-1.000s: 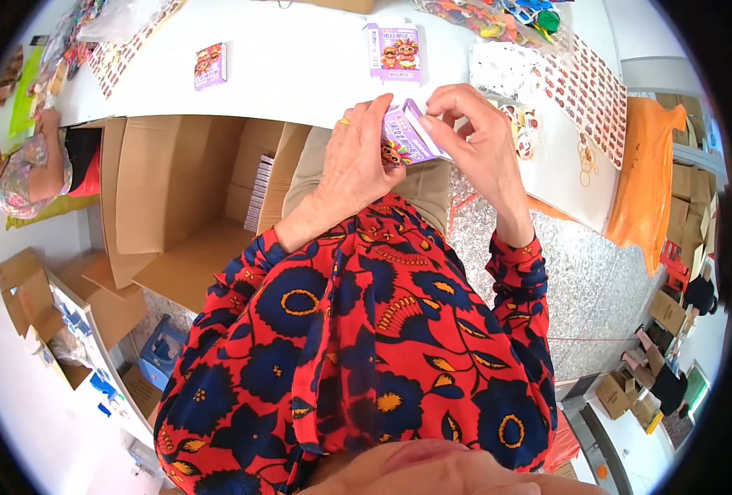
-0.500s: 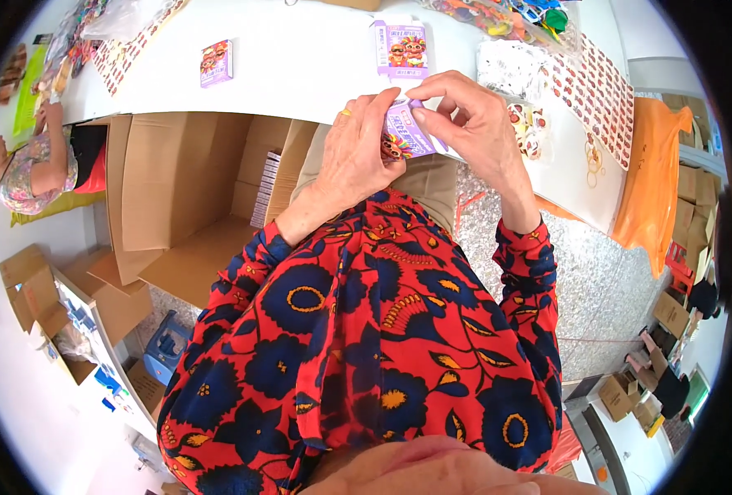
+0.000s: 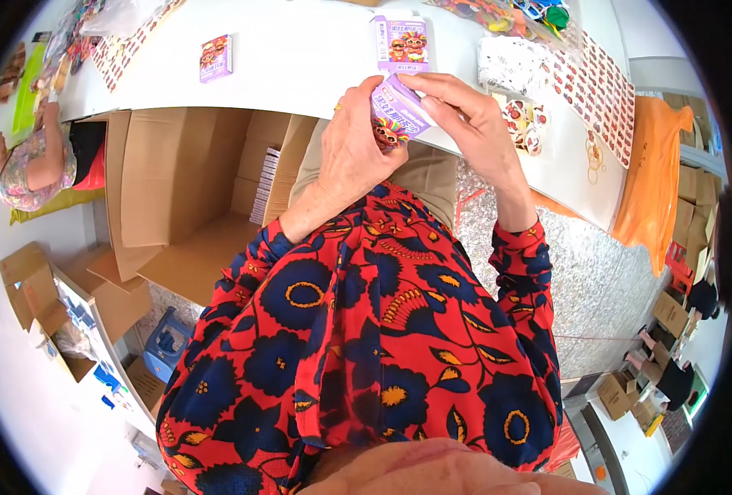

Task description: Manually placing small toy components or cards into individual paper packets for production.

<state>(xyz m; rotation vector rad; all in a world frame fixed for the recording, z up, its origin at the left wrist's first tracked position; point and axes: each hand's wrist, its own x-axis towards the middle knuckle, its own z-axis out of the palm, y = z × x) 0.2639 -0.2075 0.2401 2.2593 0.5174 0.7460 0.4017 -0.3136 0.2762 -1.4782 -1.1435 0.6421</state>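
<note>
A small purple carton (image 3: 397, 109) with a colourful cartoon figure on its front is gripped in my left hand (image 3: 354, 142), just off the table's near edge. The left fingers wrap round its left side. My right hand (image 3: 483, 130) is closed at the carton's upper right edge, its index finger and thumb against the top end. Whether the top flap is fully closed is hard to make out. Beyond my hands, another purple carton (image 3: 404, 43) lies on the white table (image 3: 300, 62). A third purple carton (image 3: 216, 58) rests farther left.
Below the table's edge at left stands an open cardboard box (image 3: 176, 177), with a row of cartons (image 3: 265, 186) inside. Sticker sheets (image 3: 597, 95) and plastic bags (image 3: 510, 66) cover the table's right side. A co-worker (image 3: 40, 169) sits far left; an orange bag (image 3: 651, 165) hangs at right.
The held carton has come up slightly to the left and tilted, showing more of its front. My right fingers have straightened from a curl and shifted along its top end.
</note>
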